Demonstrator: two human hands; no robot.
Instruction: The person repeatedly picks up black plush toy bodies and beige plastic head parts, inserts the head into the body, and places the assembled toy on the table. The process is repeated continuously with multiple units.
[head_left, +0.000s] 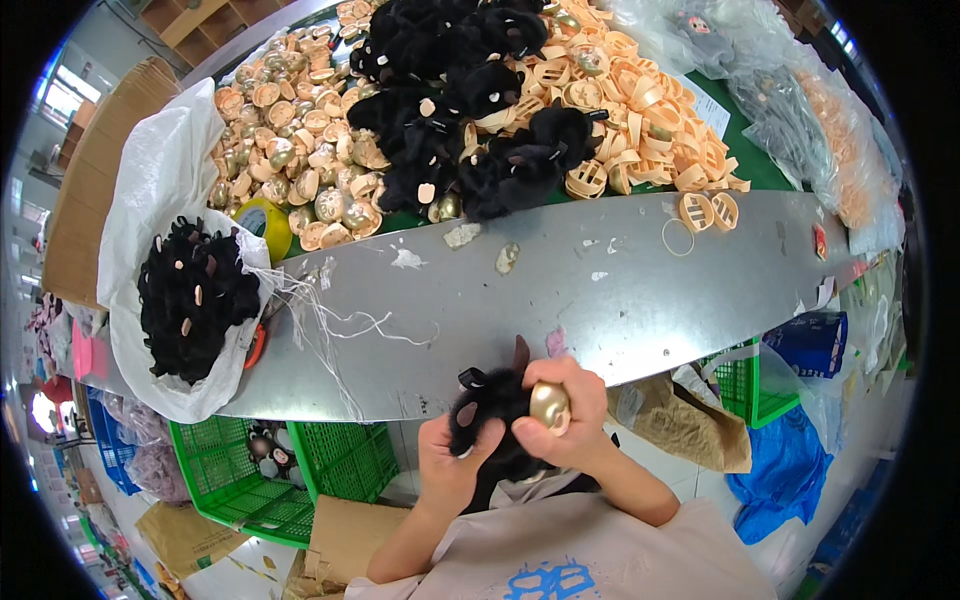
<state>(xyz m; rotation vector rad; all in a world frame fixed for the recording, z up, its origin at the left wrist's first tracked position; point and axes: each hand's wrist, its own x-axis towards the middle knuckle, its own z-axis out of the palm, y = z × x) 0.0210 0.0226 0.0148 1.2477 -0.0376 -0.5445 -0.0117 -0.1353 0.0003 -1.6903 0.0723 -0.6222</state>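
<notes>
My left hand [450,465] is closed on a black furry plush piece [488,400] with ears, thumb pressed on its front. Closed around a shiny gold rounded plastic piece [548,404], my right hand [582,425] keeps it right against the plush's right side. Both hands are close together in front of my chest, by the near edge of the metal table [480,300]. The lower part of the plush is partly hidden behind my hands. Whether the gold piece sits inside the plush or only touches it, I cannot tell.
Beyond lie black plush pieces [430,110] between heaps of gold-and-peach parts [290,130] and peach plastic frames [640,120]. A white sack [150,150] of black plush, yellow tape roll [268,222] and white strings [335,320] are left. Green baskets [240,480] stand below; clear bags [770,110] lie right.
</notes>
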